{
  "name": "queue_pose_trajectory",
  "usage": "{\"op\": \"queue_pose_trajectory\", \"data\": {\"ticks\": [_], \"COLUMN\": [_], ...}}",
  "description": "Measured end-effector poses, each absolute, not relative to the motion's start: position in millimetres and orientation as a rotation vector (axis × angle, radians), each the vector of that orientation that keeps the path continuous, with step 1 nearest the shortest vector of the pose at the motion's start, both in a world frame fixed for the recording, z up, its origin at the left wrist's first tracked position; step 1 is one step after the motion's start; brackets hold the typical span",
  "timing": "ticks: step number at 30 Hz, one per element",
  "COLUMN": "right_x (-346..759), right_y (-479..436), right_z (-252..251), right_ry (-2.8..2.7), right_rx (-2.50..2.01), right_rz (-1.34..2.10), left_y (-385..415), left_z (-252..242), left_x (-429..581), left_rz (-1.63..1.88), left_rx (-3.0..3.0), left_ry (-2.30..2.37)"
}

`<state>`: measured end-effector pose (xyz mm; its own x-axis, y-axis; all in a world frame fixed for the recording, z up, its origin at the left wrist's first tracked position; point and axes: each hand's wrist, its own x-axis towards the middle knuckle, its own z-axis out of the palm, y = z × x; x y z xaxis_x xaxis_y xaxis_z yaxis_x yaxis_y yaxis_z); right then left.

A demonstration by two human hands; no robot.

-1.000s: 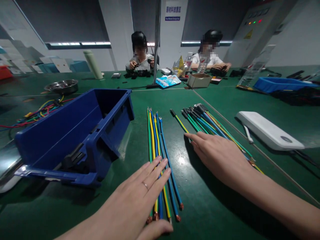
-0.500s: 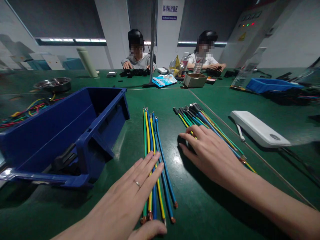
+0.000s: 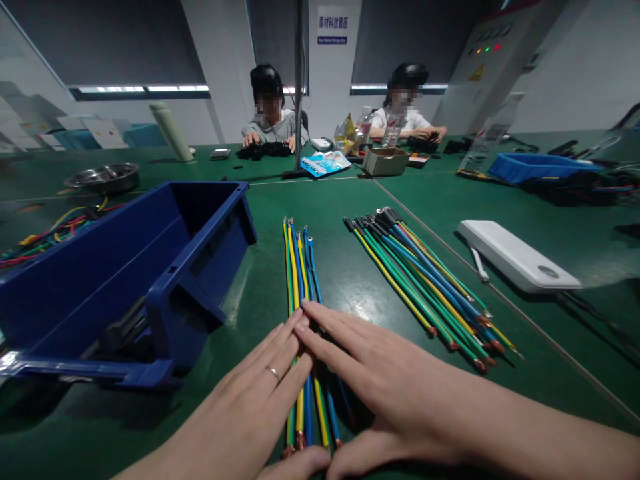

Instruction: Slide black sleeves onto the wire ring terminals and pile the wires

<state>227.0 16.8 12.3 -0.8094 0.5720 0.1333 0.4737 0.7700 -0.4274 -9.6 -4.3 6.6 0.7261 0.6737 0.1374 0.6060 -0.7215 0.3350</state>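
Note:
Several blue and yellow-green wires [image 3: 292,267] with metal terminals at the far end and bare copper at the near end lie side by side before me. Across their left side rests my left hand [image 3: 260,373], fingers stretched out, a ring on one finger. My right hand [image 3: 380,367] reaches over the same wires from the right, fingers extended, its fingertips meeting those of the left. Both hands hide the middle of the wires. Right of them lies a second bundle of wires [image 3: 425,273], with black sleeves on many far ends; no hand touches it.
A blue plastic bin [image 3: 200,280] with black parts inside stands at left. A white power bank [image 3: 517,257] lies at right with a cable. Farther back are a metal bowl [image 3: 103,179], a small cardboard box [image 3: 385,163] and a blue tray [image 3: 545,167]. Two people sit across the table.
My right hand has moved left and nearer, from the black-sleeved bundle to the wires under my left hand. My left hand has stayed nearly in place.

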Motion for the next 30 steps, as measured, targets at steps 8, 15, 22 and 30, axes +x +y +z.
{"op": "queue_pose_trajectory", "data": {"ticks": [8, 15, 22, 30], "right_x": [223, 224, 217, 217], "right_y": [19, 18, 19, 18], "right_z": [19, 19, 17, 14], "right_ry": [-2.746, -2.742, -2.693, -2.603], "right_rx": [-0.832, -0.883, -0.984, -1.011], "right_rz": [0.603, 0.520, 0.486, 0.499], "left_y": [0, -4, -1, 4], "left_z": [13, 21, 26, 36], "left_x": [-4, -8, -7, 3], "left_rz": [0.215, 0.237, 0.274, 0.168], "left_rx": [2.698, 2.640, 2.597, 2.698], "left_ry": [1.009, 0.987, 0.998, 0.983]}}
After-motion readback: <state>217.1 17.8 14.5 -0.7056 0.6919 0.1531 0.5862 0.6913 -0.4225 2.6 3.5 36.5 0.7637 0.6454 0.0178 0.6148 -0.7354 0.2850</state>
